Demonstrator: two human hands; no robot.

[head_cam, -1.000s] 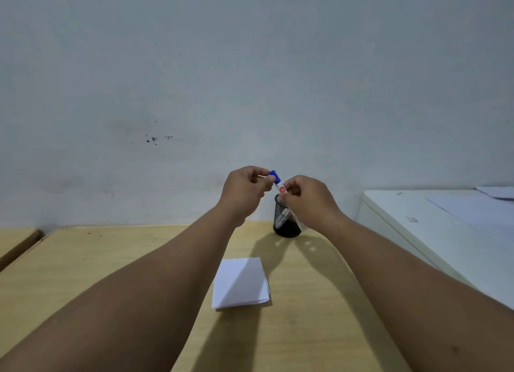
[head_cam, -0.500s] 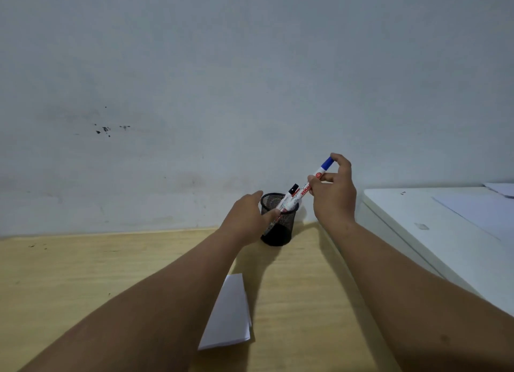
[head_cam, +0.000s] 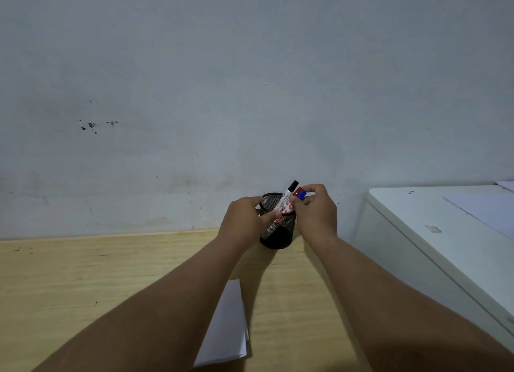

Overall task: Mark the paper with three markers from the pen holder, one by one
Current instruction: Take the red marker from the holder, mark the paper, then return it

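Note:
A black mesh pen holder (head_cam: 278, 232) stands on the wooden table against the wall. My left hand (head_cam: 244, 218) grips its left side. A black-capped marker (head_cam: 288, 195) and a red-capped marker (head_cam: 297, 191) lean out of the holder. My right hand (head_cam: 315, 213) pinches the blue cap of a third marker (head_cam: 301, 196) whose body reaches down into the holder. A folded white paper (head_cam: 226, 327) lies on the table between my forearms, partly hidden by my left arm.
A plain grey wall rises right behind the holder. A white cabinet (head_cam: 434, 232) with sheets of paper on top stands at the right, higher than the wooden table (head_cam: 83, 288).
My right hand has lowered the blue-capped marker into the holder. My left hand has stayed on the holder's side, and the view has shifted slightly.

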